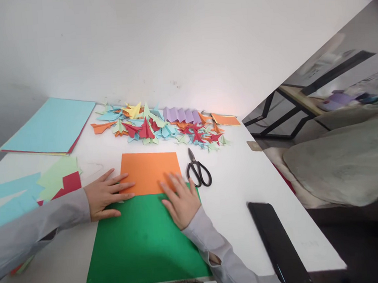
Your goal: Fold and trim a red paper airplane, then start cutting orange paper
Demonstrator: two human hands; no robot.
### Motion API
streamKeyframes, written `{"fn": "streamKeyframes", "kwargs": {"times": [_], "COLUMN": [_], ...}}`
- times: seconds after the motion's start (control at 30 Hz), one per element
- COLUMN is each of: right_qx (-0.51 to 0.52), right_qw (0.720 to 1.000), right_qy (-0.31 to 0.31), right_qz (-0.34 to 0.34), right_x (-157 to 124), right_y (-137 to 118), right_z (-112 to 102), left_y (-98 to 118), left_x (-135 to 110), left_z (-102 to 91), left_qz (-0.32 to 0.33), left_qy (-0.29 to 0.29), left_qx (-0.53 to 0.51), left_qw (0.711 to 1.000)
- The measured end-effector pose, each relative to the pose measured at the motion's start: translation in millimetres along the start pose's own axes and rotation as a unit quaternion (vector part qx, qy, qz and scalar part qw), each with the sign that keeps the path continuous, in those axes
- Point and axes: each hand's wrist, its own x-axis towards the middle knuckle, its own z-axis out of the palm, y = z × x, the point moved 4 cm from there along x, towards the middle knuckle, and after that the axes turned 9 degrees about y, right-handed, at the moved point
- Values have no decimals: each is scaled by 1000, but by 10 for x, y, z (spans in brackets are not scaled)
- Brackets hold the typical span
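Observation:
An orange sheet of paper point(148, 171) lies flat on the white table, meeting the upper part of a green sheet point(145, 245) in front of me. My left hand point(106, 195) rests with fingers spread over the left edge of the orange paper and the green sheet's upper left corner. Over the right side, near where orange and green meet, is my right hand point(182, 198), its fingers apart and slightly blurred. Neither hand grips anything. Black-handled scissors point(197, 169) lie just to the right of the orange paper, points away from me.
Folded paper pieces point(147, 129) in many colours are heaped along the wall. A stack of large coloured sheets point(52, 126) lies at the back left, with paper scraps point(59, 175) nearer me. A black phone point(278, 243) lies by the right front edge. Orange paper point(225, 120) sits at the back right.

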Motion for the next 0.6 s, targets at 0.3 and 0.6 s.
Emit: {"fn": "streamKeyframes", "kwargs": {"times": [0.3, 0.6], "right_qx": [34, 36], "right_qw": [995, 997], "right_qy": [-78, -56], "right_qz": [56, 27], "right_x": [320, 326], "right_y": [-264, -322], "right_z": [223, 302], "left_y": [-150, 255], "left_x": [341, 559], "left_z": [-15, 289], "left_qz": [-44, -158], "left_qy": [36, 122], "left_qx": [32, 85], "left_qw": [998, 976]}}
